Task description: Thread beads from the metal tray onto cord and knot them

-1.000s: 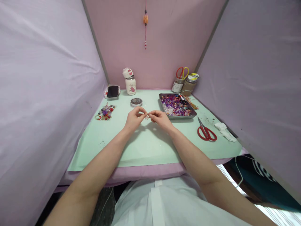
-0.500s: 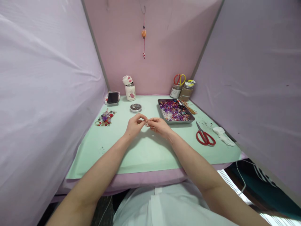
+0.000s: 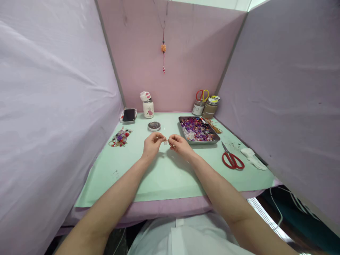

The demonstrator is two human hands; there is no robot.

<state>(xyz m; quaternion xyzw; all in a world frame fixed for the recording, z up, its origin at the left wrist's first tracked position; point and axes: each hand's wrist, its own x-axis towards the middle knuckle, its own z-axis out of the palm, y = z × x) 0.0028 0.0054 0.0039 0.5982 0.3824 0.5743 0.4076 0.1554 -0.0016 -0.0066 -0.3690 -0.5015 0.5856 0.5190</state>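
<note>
Over the middle of the table my left hand (image 3: 152, 143) is closed in a pinch on a small cluster of clear beads (image 3: 165, 142), which hangs from its fingertips. My right hand (image 3: 180, 144) faces it a short gap away, thumb and forefinger pressed together. Whatever it grips, if anything, is too small to make out. Just beyond the right hand lies a dark tray (image 3: 203, 142) holding many purple, orange and clear beads. A round tin (image 3: 154, 126) of small dark pieces sits behind the left hand.
Red-handled scissors (image 3: 232, 161) and a white cloth (image 3: 252, 158) lie at right. Beaded strings (image 3: 120, 137) lie at left. Behind stand a phone (image 3: 129, 115), a white bottle (image 3: 148, 108), a jar with scissors (image 3: 198, 108) and a brown jar (image 3: 210, 109). A beaded ornament (image 3: 163, 48) hangs at the back.
My hands have moved slightly apart, so the clear beads now show at the left fingertips. The whole view has tilted up a little.
</note>
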